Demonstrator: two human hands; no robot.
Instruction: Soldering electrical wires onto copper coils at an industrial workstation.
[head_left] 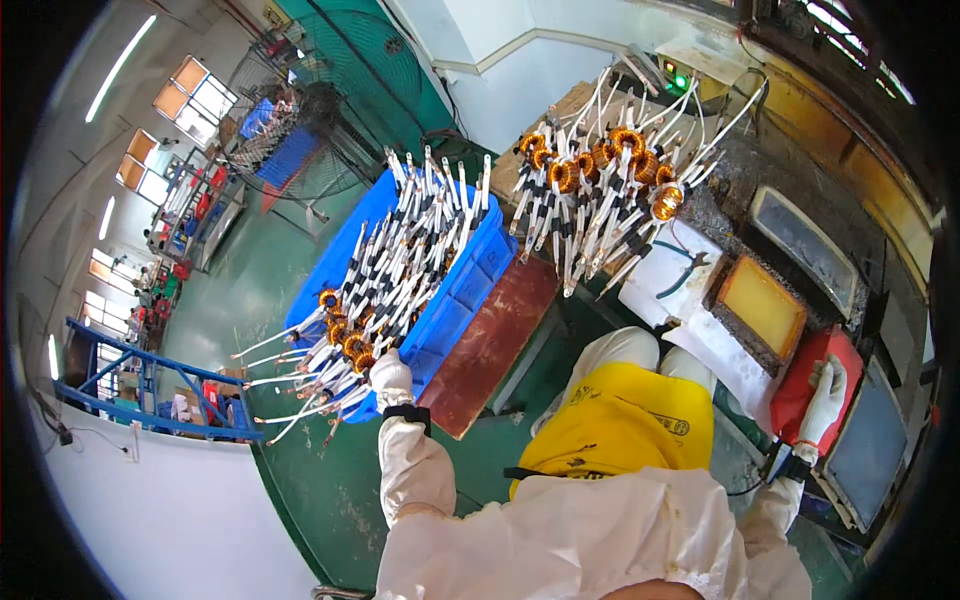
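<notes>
My left hand (pixel 391 380), in a white glove, is closed at the near end of a blue crate (pixel 470 290). It is right beside the copper-wound ring coils (pixel 350 345) there; what its fingers hold, if anything, is hidden. The crate is piled high with coils on white leads with black sleeves (pixel 410 240). My right hand (pixel 824 400), also gloved, lies over a red panel or tray (pixel 797 385) on the bench at the right, its fingers loosely stretched with nothing visible in them.
More ring coils (pixel 625 145) with upright white leads are heaped on the bench. Nearer are pliers (pixel 685 275), a framed amber-coloured block (pixel 760 308), and grey rectangular plates (pixel 803 250). A reddish-brown board (pixel 495 345) lies beneath the crate. A large fan (pixel 310 105) stands behind.
</notes>
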